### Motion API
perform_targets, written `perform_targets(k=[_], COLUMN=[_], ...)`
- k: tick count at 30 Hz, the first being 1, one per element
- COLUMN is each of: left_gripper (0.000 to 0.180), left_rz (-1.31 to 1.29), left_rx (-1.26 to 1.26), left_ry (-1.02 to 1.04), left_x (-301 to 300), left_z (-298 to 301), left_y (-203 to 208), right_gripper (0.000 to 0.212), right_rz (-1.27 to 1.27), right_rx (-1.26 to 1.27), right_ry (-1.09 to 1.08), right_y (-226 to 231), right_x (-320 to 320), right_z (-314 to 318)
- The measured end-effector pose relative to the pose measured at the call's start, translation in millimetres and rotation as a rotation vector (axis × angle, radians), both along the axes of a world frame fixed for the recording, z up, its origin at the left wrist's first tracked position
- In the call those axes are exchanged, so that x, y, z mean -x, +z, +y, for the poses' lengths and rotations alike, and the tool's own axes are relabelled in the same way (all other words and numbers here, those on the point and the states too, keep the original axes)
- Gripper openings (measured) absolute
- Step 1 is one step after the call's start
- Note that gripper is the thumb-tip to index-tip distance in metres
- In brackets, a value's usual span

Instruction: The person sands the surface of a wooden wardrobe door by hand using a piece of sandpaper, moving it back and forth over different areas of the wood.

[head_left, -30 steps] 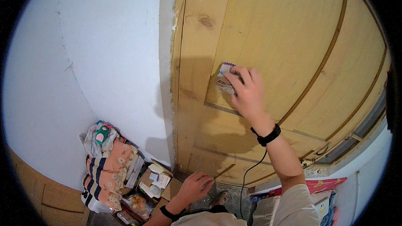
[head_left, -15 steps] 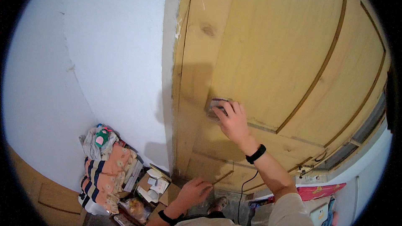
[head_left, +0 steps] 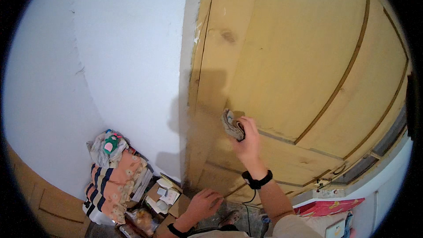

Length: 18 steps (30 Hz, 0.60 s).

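A folded, greyish, dirty cloth [head_left: 231, 125] is gripped by my right hand [head_left: 247, 147], its fingers wrapped round the cloth's right side. The cloth is in front of the lower left part of a yellow wooden door [head_left: 282, 75]; whether it touches the wood I cannot tell. My left hand [head_left: 205, 205] hangs low, left of the door's bottom, with nothing in it and its fingers loosely bent and partly apart. Both wrists wear black bands. Dark smudges and a shadow mark the door's left side.
Left of the door stands a white wall [head_left: 132, 53]. At its foot are a peach patterned cushion [head_left: 121, 178], a green toy [head_left: 111, 143], and an open cardboard box [head_left: 176, 207] with papers. A black cable [head_left: 249, 220] hangs below my right forearm. A red item [head_left: 328, 207] is at lower right.
My right hand has turned and moved slightly down, and the cloth now shows its folded edge. The left hand has hardly moved. The whole view has shifted a little.
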<state>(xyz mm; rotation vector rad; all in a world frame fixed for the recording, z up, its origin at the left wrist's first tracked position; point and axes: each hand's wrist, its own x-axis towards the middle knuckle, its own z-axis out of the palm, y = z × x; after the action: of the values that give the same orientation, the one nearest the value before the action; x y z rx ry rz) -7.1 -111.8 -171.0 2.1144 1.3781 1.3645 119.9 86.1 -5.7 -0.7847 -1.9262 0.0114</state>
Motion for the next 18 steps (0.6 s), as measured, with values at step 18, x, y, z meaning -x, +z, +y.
perform_targets(k=[18], left_gripper=[0.017], left_rz=[-0.030], left_rx=[0.157], left_ry=[0.255], left_x=[36.4], left_z=[-13.2], left_y=[-13.0], right_gripper=[0.038], right_rz=[0.124], right_rx=[0.200], right_ry=[0.071], right_y=[-52.9], right_x=[100.7], right_z=[25.4])
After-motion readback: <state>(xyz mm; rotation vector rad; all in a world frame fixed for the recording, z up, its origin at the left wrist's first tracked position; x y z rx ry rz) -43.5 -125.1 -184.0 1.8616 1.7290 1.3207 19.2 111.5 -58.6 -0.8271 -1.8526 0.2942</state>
